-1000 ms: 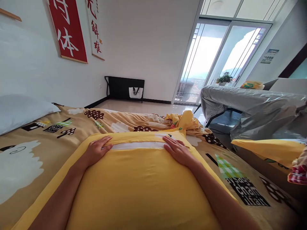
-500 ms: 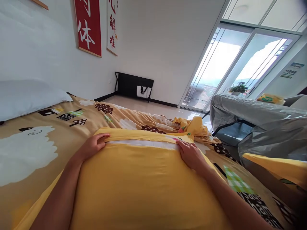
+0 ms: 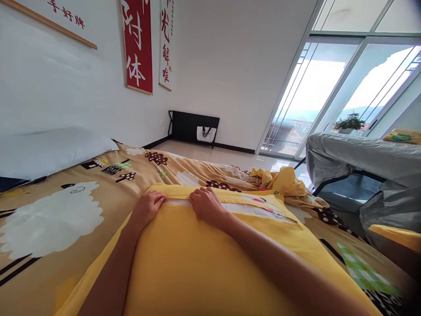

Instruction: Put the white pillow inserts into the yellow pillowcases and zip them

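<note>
A plump pillow in a yellow pillowcase (image 3: 204, 263) lies on the bed in front of me, its far end open with a white strip of the inner pillow (image 3: 250, 210) showing. My left hand (image 3: 149, 207) rests at the far left corner of the opening, fingers curled over the yellow edge. My right hand (image 3: 206, 204) lies just beside it on the same edge, fingers bent down onto the fabric near the white strip. Both forearms stretch across the top of the pillow.
The bed wears a tan patterned sheet (image 3: 66, 219) with white sheep. A white pillow (image 3: 49, 149) lies at the left by the wall. Crumpled yellow cloth (image 3: 283, 181) sits at the bed's far side. A grey-covered table (image 3: 362, 162) stands right, glass doors (image 3: 329, 96) behind.
My right hand has slid left along the pillowcase opening, from the right corner to beside my left hand. My view has turned slightly to the left.
</note>
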### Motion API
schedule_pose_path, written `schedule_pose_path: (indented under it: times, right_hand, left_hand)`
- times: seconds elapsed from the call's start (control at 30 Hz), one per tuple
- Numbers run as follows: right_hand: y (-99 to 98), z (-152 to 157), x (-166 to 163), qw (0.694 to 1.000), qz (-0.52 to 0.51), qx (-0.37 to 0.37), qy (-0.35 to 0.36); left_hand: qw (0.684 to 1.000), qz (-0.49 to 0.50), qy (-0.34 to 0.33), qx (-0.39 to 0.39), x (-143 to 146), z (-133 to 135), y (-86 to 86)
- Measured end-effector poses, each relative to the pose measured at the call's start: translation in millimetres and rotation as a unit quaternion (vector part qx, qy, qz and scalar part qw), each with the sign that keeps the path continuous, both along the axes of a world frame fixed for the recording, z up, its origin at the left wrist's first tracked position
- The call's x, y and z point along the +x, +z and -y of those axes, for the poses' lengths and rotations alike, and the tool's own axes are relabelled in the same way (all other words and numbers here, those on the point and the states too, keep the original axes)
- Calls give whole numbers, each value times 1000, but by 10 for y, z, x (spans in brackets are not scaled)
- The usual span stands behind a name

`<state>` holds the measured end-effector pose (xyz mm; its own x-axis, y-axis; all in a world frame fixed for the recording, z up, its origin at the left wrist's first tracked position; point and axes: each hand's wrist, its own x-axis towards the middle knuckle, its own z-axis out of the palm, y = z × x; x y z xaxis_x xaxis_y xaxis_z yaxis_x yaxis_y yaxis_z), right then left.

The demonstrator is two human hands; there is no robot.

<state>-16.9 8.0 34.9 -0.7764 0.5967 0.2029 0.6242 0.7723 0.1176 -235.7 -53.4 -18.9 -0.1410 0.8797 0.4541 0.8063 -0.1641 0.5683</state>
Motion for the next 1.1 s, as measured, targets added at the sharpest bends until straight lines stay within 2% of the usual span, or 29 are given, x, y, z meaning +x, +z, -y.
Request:
schedule_pose_path:
  times: [0.13, 0.3, 0.47, 0.57, 0.67, 0.73, 0.83, 1.1]
  right_hand:
    - [12, -109, -93, 999, -20, -17, -18]
    - [26, -269, -94, 996, -47, -66, -48]
    - [70, -481, -71, 986, -49, -155, -38]
    - [127, -565, -51, 978, -49, -202, -8]
    - [167, -614, 20, 971, -58, -232, 21]
    - [174, -644, 108, 967, -64, -245, 30]
    - [166, -698, 295, 963, -73, -258, 24]
    - [160, -841, 1003, 957, -91, -275, -9]
  left_hand:
    - [998, -43, 29, 26, 68, 10, 40]
    - [997, -64, 38, 37, 76, -26, 7]
    - [996, -77, 24, 49, 92, 4, 18]
    - [991, -101, -38, 80, 239, 91, 101]
    - [983, -107, -150, 13, 438, 176, 183]
    - [977, -103, -179, -61, 527, 202, 206]
    - [974, -97, -168, -118, 558, 196, 195]
    - [978, -93, -146, -120, 519, 159, 168]
